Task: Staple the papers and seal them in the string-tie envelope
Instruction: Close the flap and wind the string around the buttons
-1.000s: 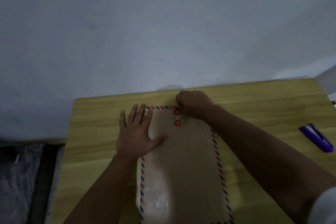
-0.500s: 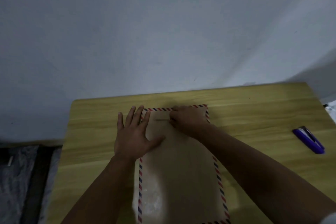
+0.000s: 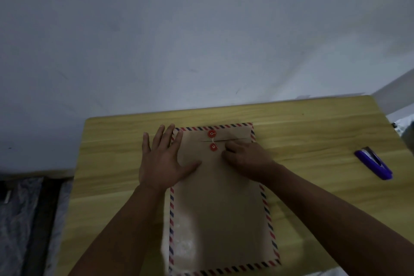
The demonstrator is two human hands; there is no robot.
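Observation:
A brown string-tie envelope (image 3: 219,219) with a red and blue striped border lies lengthwise on the wooden table (image 3: 313,132). Its flap is folded down. Two red buttons, the upper (image 3: 211,134) on the flap and the lower (image 3: 213,147) on the body, are joined by a thin pale string. My left hand (image 3: 161,161) presses flat, fingers spread, on the envelope's upper left corner. My right hand (image 3: 246,159) rests just right of the lower button, fingertips pinched together; the string's free end is too thin to make out there. No papers show.
A purple stapler (image 3: 374,164) lies near the table's right edge. A grey wall (image 3: 201,40) rises directly behind the table. Left of the table the floor (image 3: 26,219) drops away, with crumpled plastic on it.
My right hand moved from above the upper button, across the flap, down to the right of the lower button, uncovering both buttons. My left hand stayed pressed in place.

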